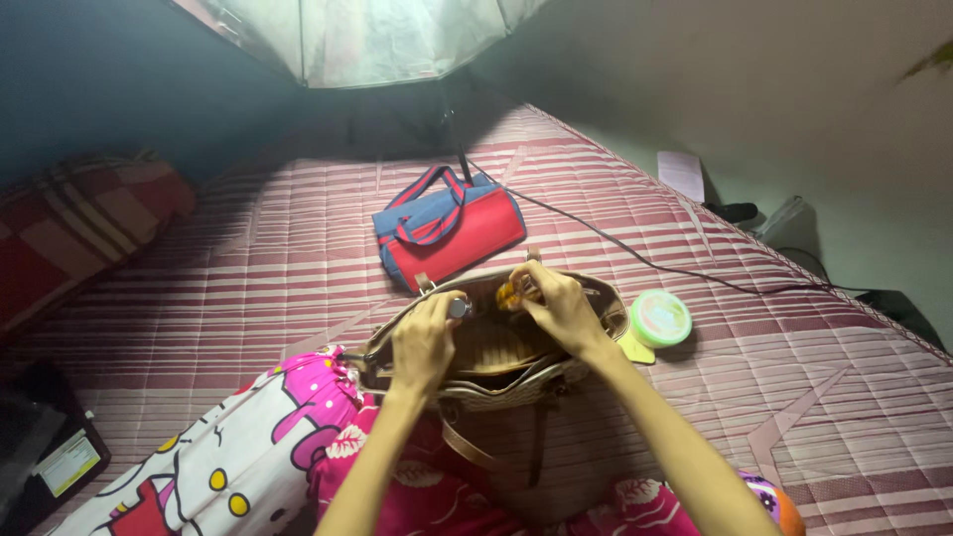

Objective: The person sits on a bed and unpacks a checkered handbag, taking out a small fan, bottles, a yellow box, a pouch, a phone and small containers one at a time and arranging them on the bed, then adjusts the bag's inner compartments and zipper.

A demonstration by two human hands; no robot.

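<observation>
Both hands [427, 342] [561, 308] reach into an open woven tan handbag [496, 342].

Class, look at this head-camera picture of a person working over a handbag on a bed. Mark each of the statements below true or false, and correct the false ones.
1. Both hands are at the open top of the tan handbag. True: the left hand and the right hand are over its opening.
2. The red and blue bag lies beyond the handbag. True.
3. The round green-lidded container sits inside the handbag. False: it rests on the striped mattress, beside the handbag on the person's right.
4. The left hand is empty. False: it holds a small grey object; what it is cannot be told.
5. A black cable runs across the mattress. True.
</observation>
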